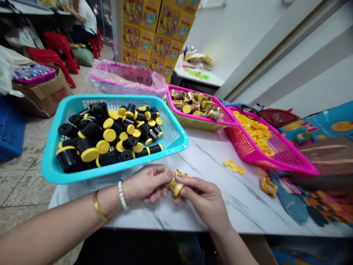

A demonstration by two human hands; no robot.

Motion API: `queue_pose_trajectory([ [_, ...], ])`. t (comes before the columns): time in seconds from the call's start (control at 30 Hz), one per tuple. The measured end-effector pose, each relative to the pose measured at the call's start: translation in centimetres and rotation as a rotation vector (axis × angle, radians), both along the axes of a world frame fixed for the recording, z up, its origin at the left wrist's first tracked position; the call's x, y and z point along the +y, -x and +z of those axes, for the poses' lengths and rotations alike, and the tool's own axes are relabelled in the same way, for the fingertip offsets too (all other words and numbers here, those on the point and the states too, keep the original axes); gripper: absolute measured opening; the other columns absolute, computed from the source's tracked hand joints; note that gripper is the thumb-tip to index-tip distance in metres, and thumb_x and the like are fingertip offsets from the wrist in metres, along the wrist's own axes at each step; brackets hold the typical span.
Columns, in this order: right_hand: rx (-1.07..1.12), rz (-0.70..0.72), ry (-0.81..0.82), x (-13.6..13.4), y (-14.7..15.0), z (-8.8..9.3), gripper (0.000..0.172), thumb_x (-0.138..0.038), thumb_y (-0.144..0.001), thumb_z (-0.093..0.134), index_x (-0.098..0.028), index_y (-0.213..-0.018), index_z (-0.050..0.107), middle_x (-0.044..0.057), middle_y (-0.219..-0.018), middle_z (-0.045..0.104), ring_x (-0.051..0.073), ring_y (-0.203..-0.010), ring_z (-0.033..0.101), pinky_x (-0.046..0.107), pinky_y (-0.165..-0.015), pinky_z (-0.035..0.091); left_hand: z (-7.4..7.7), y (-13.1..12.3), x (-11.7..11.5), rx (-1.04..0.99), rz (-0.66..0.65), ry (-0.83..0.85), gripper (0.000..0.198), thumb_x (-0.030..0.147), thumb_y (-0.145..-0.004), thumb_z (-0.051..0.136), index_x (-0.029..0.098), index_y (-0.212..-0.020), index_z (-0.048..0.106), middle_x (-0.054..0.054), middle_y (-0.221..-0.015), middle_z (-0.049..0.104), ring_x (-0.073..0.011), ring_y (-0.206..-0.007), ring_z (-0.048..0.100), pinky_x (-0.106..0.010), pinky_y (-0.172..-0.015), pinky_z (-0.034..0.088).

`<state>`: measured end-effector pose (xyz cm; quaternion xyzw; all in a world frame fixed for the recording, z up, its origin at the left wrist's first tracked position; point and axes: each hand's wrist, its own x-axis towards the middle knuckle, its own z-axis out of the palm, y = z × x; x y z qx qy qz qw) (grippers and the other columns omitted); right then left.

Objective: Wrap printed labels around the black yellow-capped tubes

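Note:
Between my two hands, over the front of the marble-patterned table (165, 217), is a small canister (175, 187) with a yellow cap and a printed yellow wrap. My left hand (150, 183) pinches it from the left, thumb on top. From the right, my right hand (202, 197) grips its capped end with thumb and fingers. The fingers hide part of the canister. Just beyond my left hand stands a turquoise basket (116, 176) of black canisters (106, 156) with yellow caps. A few yellow ring-shaped pieces (234, 167) lie on the table beyond my right hand.
A pink-rimmed basket (193, 124) of wrapped canisters stands behind, beside a magenta basket (292, 162) of yellow pieces. A stack of small printed wraps (268, 186) lies at right near scissors-like dark handles (317, 215). Printed cartons (157, 36) rise at the back; a seated person (85, 18) is far left.

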<state>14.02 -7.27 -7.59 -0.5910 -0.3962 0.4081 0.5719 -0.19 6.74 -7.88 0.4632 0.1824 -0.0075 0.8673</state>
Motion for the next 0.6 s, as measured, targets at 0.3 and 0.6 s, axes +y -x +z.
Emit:
queue_pose_trajectory([
  [0.3,-0.417,0.152,-0.392,1.1,-0.3,-1.2,0.031,-0.021,-0.085,0.074,-0.031,-0.115,0.078,0.003,-0.076,0.079,0.015,-0.059,0.072,0.021,-0.059,0.059,-0.4,-0.7,-0.9,0.041,0.054,0.052,0.062,0.077,-0.066,0.069,0.021,-0.081,0.05,0.008,-0.044,0.052,-0.0031,-0.026,0.03,-0.017,-0.03,0.012],
  [0.6,-0.471,-0.04,-0.328,0.5,-1.7,1.3,0.019,-0.018,-0.081,0.077,-0.027,-0.098,0.082,0.004,-0.077,0.079,0.016,-0.063,0.074,0.023,-0.06,0.062,0.2,-0.1,-0.2,0.099,0.002,0.163,0.061,0.074,-0.068,0.069,0.017,-0.088,0.061,0.005,-0.047,0.057,-0.0038,-0.026,0.03,-0.019,-0.029,0.012],
])
